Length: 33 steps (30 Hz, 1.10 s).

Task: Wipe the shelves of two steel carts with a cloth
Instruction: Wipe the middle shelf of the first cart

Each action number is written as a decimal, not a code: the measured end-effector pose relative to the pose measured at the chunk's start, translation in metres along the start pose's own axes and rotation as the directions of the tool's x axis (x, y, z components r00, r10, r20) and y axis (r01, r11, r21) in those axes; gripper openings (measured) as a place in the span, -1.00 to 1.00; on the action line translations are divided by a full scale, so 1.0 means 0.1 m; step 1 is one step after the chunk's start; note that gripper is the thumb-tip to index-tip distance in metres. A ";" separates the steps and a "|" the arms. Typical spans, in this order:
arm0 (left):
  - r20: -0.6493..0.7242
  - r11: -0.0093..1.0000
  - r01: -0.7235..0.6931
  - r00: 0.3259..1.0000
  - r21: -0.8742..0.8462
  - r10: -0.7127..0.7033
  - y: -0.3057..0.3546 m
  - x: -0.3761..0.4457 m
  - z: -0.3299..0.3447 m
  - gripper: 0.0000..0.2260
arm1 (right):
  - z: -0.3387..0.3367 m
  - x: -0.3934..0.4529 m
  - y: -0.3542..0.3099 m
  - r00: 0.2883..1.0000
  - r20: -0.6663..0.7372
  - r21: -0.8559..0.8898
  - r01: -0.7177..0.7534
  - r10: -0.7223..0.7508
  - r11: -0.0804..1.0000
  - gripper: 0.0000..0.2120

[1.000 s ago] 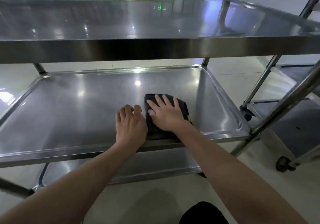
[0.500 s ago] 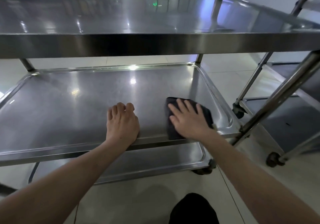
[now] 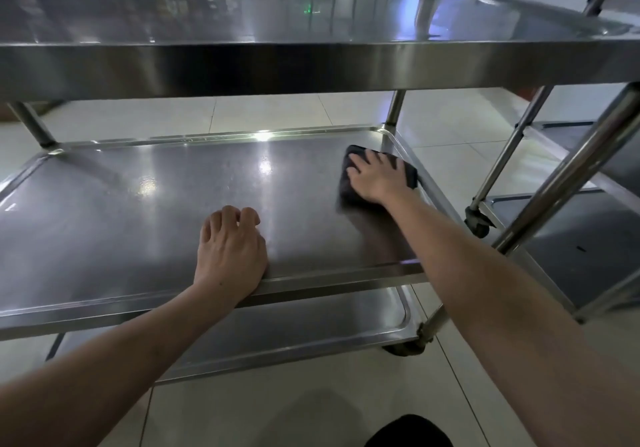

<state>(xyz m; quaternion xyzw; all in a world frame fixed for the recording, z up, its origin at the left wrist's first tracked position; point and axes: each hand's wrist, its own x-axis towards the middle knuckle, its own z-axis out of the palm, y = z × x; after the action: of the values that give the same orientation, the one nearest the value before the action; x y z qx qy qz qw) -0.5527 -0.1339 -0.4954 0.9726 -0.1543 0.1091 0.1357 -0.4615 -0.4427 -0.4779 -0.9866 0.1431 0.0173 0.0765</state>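
cloth [image 3: 349, 187] sits flat under the right hand [image 3: 375, 178], fingers spread to press it down at the far right of the middle shelf [image 3: 145, 211]. left hand [image 3: 230, 252] rests loosely curled on the near rim, holding nothing, probably steadying the cart [image 3: 311, 62].

Even, cool indoor light, moderately bright. Overhead sources mirror as white hot spots on the middle shelf [image 3: 173, 211] — sharpest glare near its far rim. Top shelf [image 3: 242, 24] carries streaky reflections, a small green glint and a bluish patch at right. Soft shadow under the right hand [image 3: 375, 178], with slight motion blur at the cloth [image 3: 349, 190] edge. Wide-angle bend — posts and shelf edges bow toward the frame borders.
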 end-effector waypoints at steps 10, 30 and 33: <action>-0.004 1.000 -0.014 1.000 0.014 0.014 0.04 0.00 -0.02 -0.76 | 0.13 -0.91 0.23 0.998 0.052 -0.025 -0.023 0.024 0.999 -0.44; 0.003 0.998 -0.026 1.000 0.054 0.026 0.00 0.02 0.04 -0.74 | 0.10 -0.74 0.43 0.999 0.031 -0.012 -0.013 0.013 1.000 -0.46; -0.003 0.998 -0.036 0.999 0.059 0.036 -0.02 0.02 0.05 -0.73 | 0.14 -1.11 0.48 0.998 0.046 -0.021 -0.034 0.035 0.999 -0.45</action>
<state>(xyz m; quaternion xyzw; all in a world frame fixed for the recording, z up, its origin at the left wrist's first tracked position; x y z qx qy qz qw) -0.5494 -0.1337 -0.4999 0.9730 -0.1682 0.1181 0.1055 -0.5818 -0.4549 -0.4923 -0.9841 0.1579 0.0431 0.0693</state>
